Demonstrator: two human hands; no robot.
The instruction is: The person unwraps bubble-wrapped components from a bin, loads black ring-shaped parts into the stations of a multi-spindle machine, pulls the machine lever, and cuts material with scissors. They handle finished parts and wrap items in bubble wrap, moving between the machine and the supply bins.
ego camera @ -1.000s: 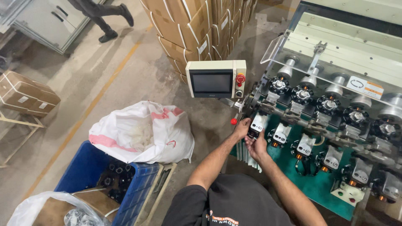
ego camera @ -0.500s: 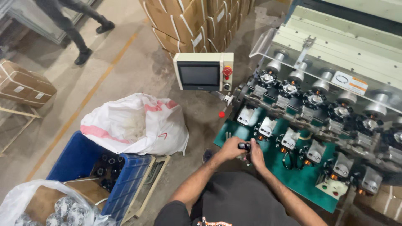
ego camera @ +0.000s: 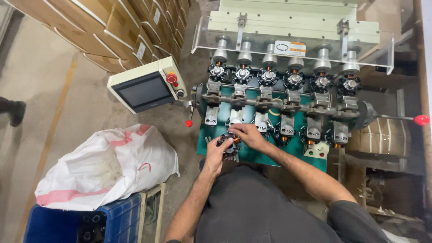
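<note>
Left hand [ego camera: 218,152] and right hand [ego camera: 245,135] both gripping black wound part [ego camera: 228,142] with fingers curled, low on green machine bed [ego camera: 252,150]. Risk: slipping grip, snagging copper winding on nearby fixtures [ego camera: 261,120].

My view now squares up over the winding machine [ego camera: 288,90], which fills the upper middle of the frame instead of slanting off at the right. Both my hands have dropped from the upper row of heads to the lower edge of the green plate [ego camera: 252,153]. My left hand [ego camera: 216,155] and right hand [ego camera: 246,136] now close around a small black wound part [ego camera: 228,143]. The walking person has slid off to the left edge; only a shoe [ego camera: 12,111] shows.
</note>
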